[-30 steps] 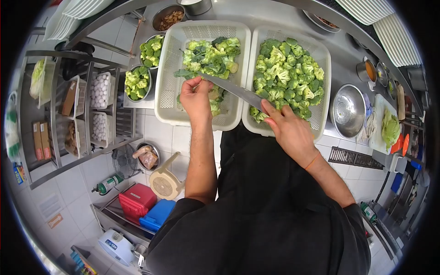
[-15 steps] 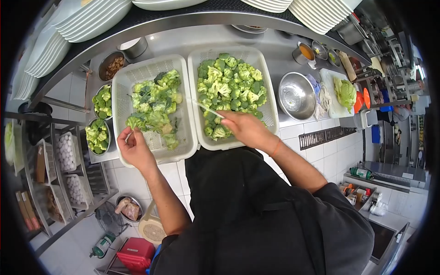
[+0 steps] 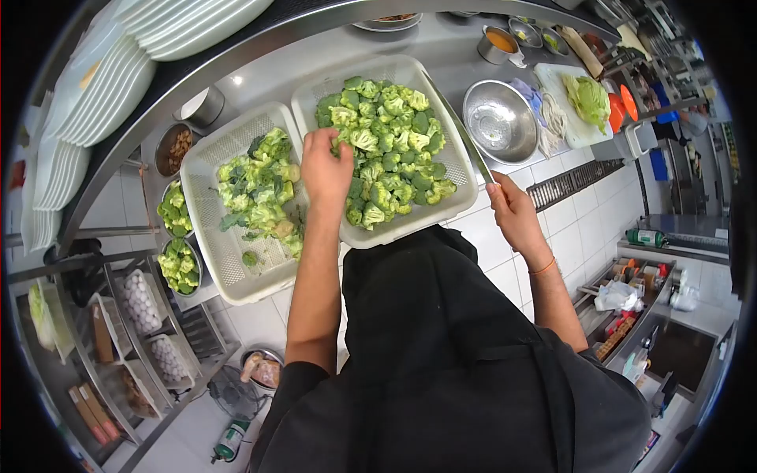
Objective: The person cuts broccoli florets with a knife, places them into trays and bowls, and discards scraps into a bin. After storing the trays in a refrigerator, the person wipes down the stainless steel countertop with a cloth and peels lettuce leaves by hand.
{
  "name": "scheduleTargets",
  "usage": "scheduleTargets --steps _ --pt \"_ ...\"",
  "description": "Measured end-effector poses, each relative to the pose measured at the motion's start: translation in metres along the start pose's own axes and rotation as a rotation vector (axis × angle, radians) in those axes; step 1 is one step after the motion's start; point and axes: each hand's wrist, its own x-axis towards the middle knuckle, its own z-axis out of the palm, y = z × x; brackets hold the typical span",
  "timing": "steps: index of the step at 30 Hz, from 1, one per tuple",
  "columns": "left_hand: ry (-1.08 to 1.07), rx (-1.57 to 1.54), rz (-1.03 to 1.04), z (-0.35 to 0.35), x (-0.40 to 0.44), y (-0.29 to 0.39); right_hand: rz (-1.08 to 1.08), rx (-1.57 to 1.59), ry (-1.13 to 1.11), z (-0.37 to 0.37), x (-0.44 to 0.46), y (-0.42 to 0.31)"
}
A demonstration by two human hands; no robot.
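My left hand reaches over the left rim of the right-hand white basket, at the broccoli florets heaped inside. Its fingers are curled together, and their tips are partly hidden, so whatever they hold is not plain. My right hand grips a knife by its handle, off the basket's right side. The long blade points up and away along the basket's right rim. In the left-hand white basket lie broccoli pieces and trimmings.
A steel bowl stands right of the baskets, near a cutting board with lettuce. Two bowls of broccoli sit at the left. Stacked plates line the shelf above. An orange-filled pot stands at the back.
My left hand has moved right, from the left basket to the right one. My right hand has swung the knife rightward, from between the baskets to outside the right basket. The view has shifted.
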Motion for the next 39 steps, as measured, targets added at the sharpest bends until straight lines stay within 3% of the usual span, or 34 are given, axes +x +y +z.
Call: scheduleTargets --steps 4,7,10,14,16,18,20,23,25,29,30,32,35,37,39 --pt "-0.015 0.406 0.208 0.060 0.013 0.004 0.043 0.064 0.011 -0.006 -0.001 0.023" --pt "-0.264 0.500 0.180 0.068 0.013 0.034 0.046 0.102 -0.010 -0.012 0.000 0.035" --pt "-0.358 0.365 0.355 0.060 -0.004 0.058 0.021 0.154 -0.009 -0.036 0.005 0.047" --pt "-0.528 0.470 0.494 0.051 -0.048 0.090 0.094 0.159 0.044 -0.082 0.008 0.083" --pt "-0.512 0.608 0.446 0.054 -0.052 0.094 0.134 0.130 0.158 -0.107 0.013 0.110" --pt "-0.298 0.710 0.274 0.067 -0.042 0.058 0.137 0.079 0.241 -0.131 0.023 0.142" --pt "-0.171 0.513 -0.138 0.075 -0.024 0.034 0.205 0.119 0.276 -0.153 0.038 0.186" --pt "-0.135 0.653 -0.216 0.102 -0.021 0.033 0.369 0.199 0.289 -0.193 0.064 0.232" --pt "-0.113 0.702 -0.126 0.120 -0.036 0.061 0.165 -0.138 0.511 -0.203 0.093 0.295" --pt "-0.148 0.705 -0.026 0.121 -0.057 0.099 0.185 -0.425 0.432 -0.243 0.164 0.347" --pt "-0.092 0.609 0.110 0.117 -0.060 0.093 0.068 -0.445 0.463 -0.248 0.186 0.367" --pt "-0.049 0.488 0.189 0.107 -0.067 0.097 0.073 -0.460 0.420 -0.257 0.235 0.398" --pt "-0.032 0.598 0.070 0.090 -0.086 0.112 -0.146 -0.475 0.449 -0.267 0.292 0.421" --pt "-0.002 0.633 0.002 0.087 -0.104 0.113 -0.033 -0.623 0.404 -0.267 0.305 0.418" --pt "-0.125 0.619 -0.080 0.089 -0.133 0.106 -0.109 -0.756 0.442 -0.266 0.302 0.408"
